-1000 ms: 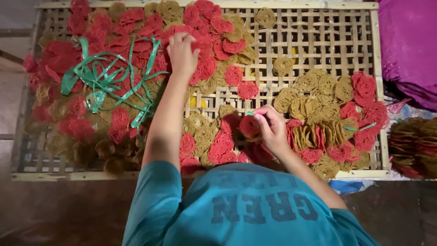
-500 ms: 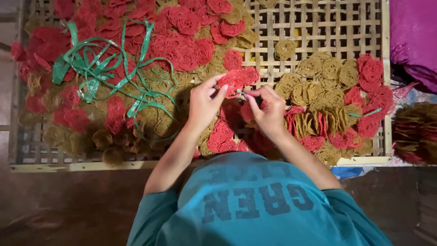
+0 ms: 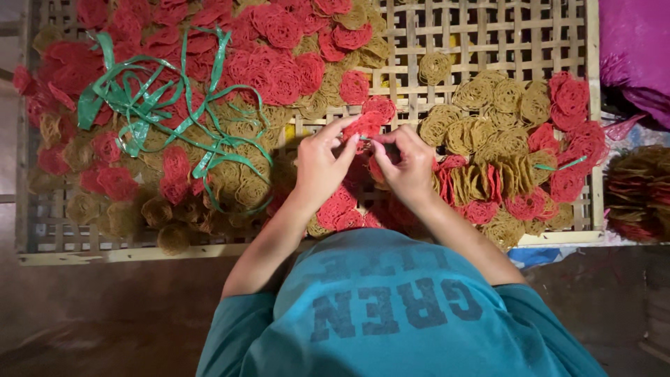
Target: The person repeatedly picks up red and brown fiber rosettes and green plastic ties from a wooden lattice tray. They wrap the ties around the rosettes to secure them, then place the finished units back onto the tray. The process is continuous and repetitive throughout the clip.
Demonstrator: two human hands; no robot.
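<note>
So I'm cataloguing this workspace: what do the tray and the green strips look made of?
The tray looks like woven bamboo or split-wood slats, pale and matte, in an open lattice. The green strips seem thin plastic ribbon: glossy, flat, curling loosely.

Looks like a small home food-making workshop, judging by the woven bamboo drying rack (image 3: 488, 42) heaped with red lacy crackers (image 3: 279, 70) and tan lacy crackers (image 3: 488, 132), green tying strips (image 3: 139, 105) and bundled stacks (image 3: 638, 195) alongside.
</note>
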